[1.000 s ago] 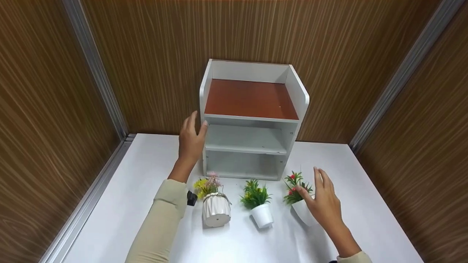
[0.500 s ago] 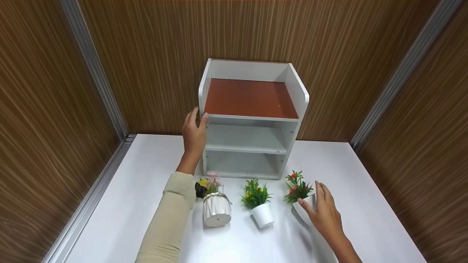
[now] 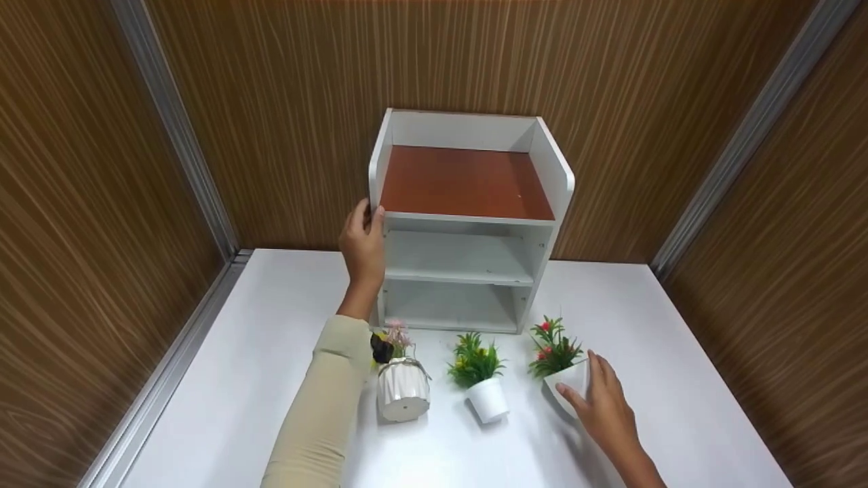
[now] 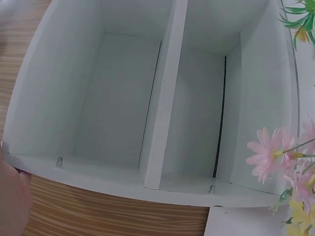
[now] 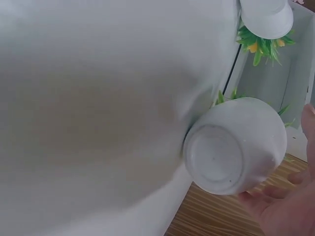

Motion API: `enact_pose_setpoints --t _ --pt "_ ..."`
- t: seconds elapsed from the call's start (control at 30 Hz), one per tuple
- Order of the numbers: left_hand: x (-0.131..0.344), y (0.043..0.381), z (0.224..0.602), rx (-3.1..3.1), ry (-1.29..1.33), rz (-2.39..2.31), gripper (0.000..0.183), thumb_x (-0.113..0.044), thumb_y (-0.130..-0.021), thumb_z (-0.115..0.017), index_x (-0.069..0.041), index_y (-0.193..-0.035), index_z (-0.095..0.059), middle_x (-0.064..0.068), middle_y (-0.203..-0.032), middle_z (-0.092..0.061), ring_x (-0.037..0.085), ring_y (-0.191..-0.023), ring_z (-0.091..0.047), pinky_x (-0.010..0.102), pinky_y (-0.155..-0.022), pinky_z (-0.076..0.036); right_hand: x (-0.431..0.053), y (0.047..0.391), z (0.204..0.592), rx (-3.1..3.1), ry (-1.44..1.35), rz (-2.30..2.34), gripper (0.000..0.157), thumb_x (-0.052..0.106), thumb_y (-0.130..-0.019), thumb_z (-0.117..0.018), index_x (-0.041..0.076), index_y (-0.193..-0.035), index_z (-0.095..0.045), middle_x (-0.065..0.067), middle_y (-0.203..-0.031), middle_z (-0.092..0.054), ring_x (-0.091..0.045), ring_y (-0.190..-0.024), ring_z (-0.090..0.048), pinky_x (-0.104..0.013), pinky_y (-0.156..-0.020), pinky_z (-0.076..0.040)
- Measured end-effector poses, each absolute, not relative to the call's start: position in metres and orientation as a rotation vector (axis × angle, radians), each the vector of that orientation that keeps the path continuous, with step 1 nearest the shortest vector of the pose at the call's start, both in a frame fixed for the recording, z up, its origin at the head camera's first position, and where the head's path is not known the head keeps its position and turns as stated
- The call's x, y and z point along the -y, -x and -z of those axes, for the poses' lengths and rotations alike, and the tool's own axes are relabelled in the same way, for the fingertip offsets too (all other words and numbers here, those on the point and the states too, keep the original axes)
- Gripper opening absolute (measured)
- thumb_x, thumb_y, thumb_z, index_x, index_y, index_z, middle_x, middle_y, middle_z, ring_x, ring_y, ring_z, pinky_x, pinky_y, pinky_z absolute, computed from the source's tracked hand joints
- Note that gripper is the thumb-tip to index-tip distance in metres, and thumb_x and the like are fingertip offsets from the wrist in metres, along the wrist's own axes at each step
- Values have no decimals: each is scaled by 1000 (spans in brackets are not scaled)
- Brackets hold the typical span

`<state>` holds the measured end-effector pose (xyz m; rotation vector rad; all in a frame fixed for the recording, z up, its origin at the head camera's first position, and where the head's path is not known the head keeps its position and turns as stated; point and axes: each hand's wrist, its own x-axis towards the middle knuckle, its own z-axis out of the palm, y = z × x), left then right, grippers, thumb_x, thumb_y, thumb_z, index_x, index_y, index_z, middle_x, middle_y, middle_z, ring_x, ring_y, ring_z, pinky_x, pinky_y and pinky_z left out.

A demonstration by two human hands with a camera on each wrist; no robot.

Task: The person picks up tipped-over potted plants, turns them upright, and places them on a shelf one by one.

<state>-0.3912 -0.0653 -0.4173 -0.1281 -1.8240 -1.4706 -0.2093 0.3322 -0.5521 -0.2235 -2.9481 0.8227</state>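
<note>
My left hand (image 3: 363,248) holds the left side panel of a white shelf unit (image 3: 458,279), thumb at its front edge and fingers along the outer face. In the left wrist view only part of that hand (image 4: 13,199) shows at the panel's edge. On the table, my right hand (image 3: 607,415) is at the right side of a tipped white flowerpot (image 3: 568,385) with red flowers and green leaves. In the right wrist view, fingertips touch the pot's side while the thumb stays apart from it.
A ribbed white pot (image 3: 403,388) with pink and yellow flowers lies at left. Another white pot (image 3: 487,400) with green leaves lies in the middle. The shelf unit has a brown top (image 3: 466,181). Wood-grain walls (image 3: 285,122) enclose the white table (image 3: 271,318).
My left hand has moved up and right onto the shelf unit's side panel. My right hand has lowered toward the right flowerpot and now touches it. The pots have stayed in place.
</note>
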Motion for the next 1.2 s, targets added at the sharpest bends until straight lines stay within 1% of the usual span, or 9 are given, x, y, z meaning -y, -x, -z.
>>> enact_pose_setpoints --t 0.13,0.33,0.47,0.57,0.67,0.8,1.0,1.2 --pt "65 392 417 1811 117 1479 42 -28 -103 -60 -4 -138 -59 11 -129 -65 20 -121 -63 32 -99 -54 -334 209 555 2941 221 -813 104 57 -90 -69 4 -160 -14 -28 -162 -18 -49 -148 -21 -72 -105 -34" --pt "65 393 416 1796 87 1470 39 -27 -102 -61 -4 -133 -61 10 -125 -67 19 -116 -64 33 -97 -55 -336 209 559 2936 234 -788 109 61 -85 -71 2 -159 -17 -29 -161 -21 -50 -146 -23 -72 -104 -35" --pt "65 393 416 1783 84 1475 37 -27 -102 -60 -4 -132 -62 10 -124 -68 19 -114 -65 33 -96 -55 -337 210 562 2920 220 -799 105 52 -87 -75 0 -158 -18 -30 -159 -25 -51 -144 -28 -70 -105 -36" --pt "65 393 415 1782 78 1492 37 -27 -102 -61 -4 -132 -62 10 -124 -68 19 -114 -65 33 -96 -55 -338 209 565 2907 215 -798 102 45 -88 -77 -3 -157 -19 -32 -155 -29 -51 -139 -35 -68 -102 -40" --pt "65 392 414 1797 72 1499 39 -28 -102 -60 -5 -133 -62 10 -126 -67 19 -115 -65 32 -97 -55 -338 207 567 2904 233 -777 100 44 -89 -76 -6 -156 -21 -35 -151 -34 -53 -132 -44 -67 -95 -45" --pt "66 393 414 1799 80 1478 38 -27 -103 -60 -4 -133 -61 10 -125 -67 19 -115 -65 32 -97 -55 -338 206 568 2911 252 -742 98 49 -90 -74 -6 -155 -24 -35 -148 -39 -52 -128 -49 -66 -90 -48" --pt "68 394 415 1789 72 1458 35 -25 -103 -60 -3 -131 -63 11 -123 -68 19 -113 -65 33 -96 -55 -337 204 566 2891 228 -667 95 48 -87 -76 -6 -152 -31 -34 -144 -46 -51 -122 -55 -65 -87 -50" --pt "70 395 416 1788 56 1438 36 -25 -102 -61 -2 -130 -63 13 -122 -68 21 -112 -66 34 -95 -56 -335 203 563 2884 219 -688 93 45 -87 -77 -8 -150 -34 -35 -141 -48 -52 -119 -57 -64 -88 -49"
